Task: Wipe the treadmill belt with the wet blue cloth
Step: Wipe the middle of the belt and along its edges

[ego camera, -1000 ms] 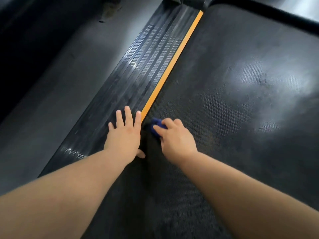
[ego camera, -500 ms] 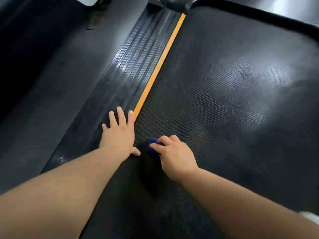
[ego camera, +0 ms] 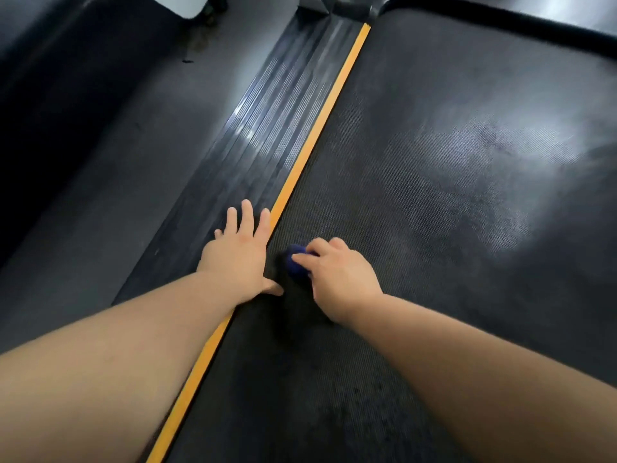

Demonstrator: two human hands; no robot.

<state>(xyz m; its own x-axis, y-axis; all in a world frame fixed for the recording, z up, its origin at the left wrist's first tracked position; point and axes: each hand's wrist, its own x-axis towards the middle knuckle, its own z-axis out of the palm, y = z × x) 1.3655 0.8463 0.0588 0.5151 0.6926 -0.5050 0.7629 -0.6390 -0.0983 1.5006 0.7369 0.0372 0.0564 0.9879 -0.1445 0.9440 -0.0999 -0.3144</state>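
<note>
The black textured treadmill belt point(ego camera: 434, 195) fills the right and middle of the view, with shiny damp patches toward the right. My right hand point(ego camera: 337, 279) presses a bunched dark blue cloth point(ego camera: 295, 265) onto the belt close to its left edge; most of the cloth is hidden under my fingers. My left hand point(ego camera: 238, 253) lies flat with fingers spread on the ribbed side rail, its thumb reaching over the orange strip toward the cloth.
An orange strip point(ego camera: 320, 128) runs along the belt's left edge. Left of it lie the ribbed black side rail point(ego camera: 267, 105) and the dark grey floor point(ego camera: 100, 145). A black raised border point(ego camera: 517, 20) curves round the belt's far end.
The right hand drew the cloth back toward me along the belt's left edge. My view pulled back, showing more of the orange strip beside my left forearm. The left hand stays flat on the rail.
</note>
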